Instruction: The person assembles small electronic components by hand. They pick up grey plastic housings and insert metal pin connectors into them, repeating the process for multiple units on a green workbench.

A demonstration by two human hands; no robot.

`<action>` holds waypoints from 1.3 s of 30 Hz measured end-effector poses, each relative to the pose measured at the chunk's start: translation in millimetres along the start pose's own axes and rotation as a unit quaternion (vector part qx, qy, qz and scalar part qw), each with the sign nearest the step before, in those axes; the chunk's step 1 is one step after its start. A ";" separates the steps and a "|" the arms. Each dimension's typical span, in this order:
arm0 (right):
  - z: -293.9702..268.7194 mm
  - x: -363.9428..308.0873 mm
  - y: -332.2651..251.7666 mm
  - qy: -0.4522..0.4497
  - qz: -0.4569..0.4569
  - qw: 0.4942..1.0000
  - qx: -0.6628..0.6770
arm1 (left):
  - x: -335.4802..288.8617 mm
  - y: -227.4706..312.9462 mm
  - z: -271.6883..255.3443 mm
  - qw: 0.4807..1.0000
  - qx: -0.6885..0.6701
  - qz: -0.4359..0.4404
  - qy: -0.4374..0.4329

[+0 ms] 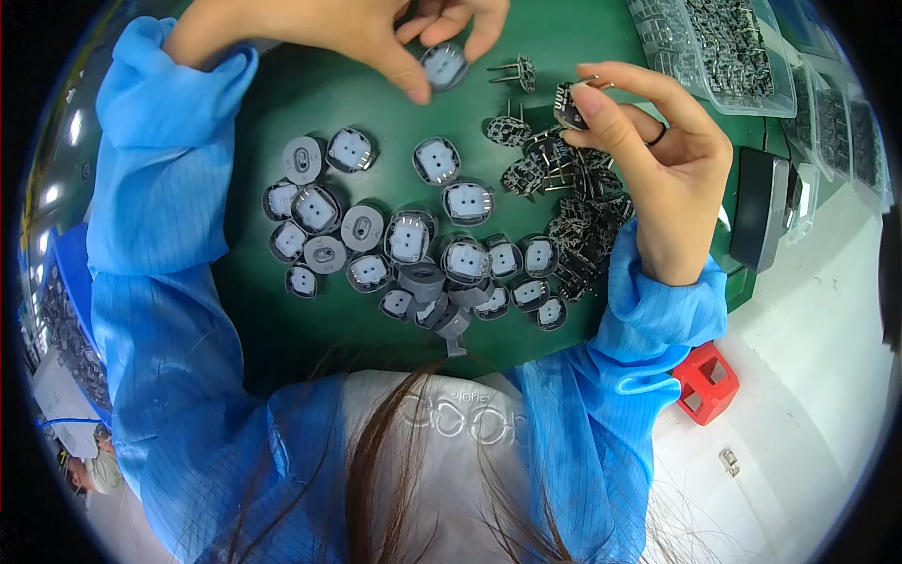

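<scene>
Toward the top, my left hand is closed around a round grey plastic housing, thumb on its left edge and fingers on its right. My right hand pinches a small black circuit board between thumb and forefinger, and metal pins stick out of it. Just below that hand lies a heap of similar boards with pins. A loose board and another pinned board lie between my hands. Several grey housings with pale inserts are spread over the middle and left.
The work surface is a green mat. At the upper right stands a clear plastic bin of metal parts, with more bins beside it. A dark grey box-shaped device sits at the right edge. A red plastic stool is below; a blue bin is left.
</scene>
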State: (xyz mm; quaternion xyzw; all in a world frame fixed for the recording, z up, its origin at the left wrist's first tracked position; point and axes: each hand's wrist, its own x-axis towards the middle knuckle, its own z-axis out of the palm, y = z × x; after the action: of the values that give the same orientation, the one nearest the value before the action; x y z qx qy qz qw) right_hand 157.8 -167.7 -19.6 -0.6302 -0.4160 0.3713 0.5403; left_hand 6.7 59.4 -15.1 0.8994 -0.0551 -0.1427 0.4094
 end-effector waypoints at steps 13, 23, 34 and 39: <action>11.8 1.8 2.1 0.036 -0.160 0.976 -0.144 | 5.9 17.5 33.2 0.966 -0.125 0.063 0.216; 19.8 -4.2 2.5 0.106 -0.221 0.960 -0.135 | 6.7 37.0 47.3 0.932 -0.248 0.035 0.263; 12.8 0.8 4.7 0.122 -0.326 0.882 -0.319 | 6.7 53.9 43.0 0.935 -0.248 -0.029 0.251; 13.4 -3.2 3.5 0.107 -0.242 0.942 -0.207 | 6.0 36.3 44.4 0.920 -0.317 0.006 0.228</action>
State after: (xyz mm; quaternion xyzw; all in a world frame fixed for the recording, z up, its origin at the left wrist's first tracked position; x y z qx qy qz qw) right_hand 144.8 -165.9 -24.9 -0.6443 -0.5633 0.0654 0.5132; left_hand -0.3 2.2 -16.8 0.7301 0.0829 0.0591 0.6757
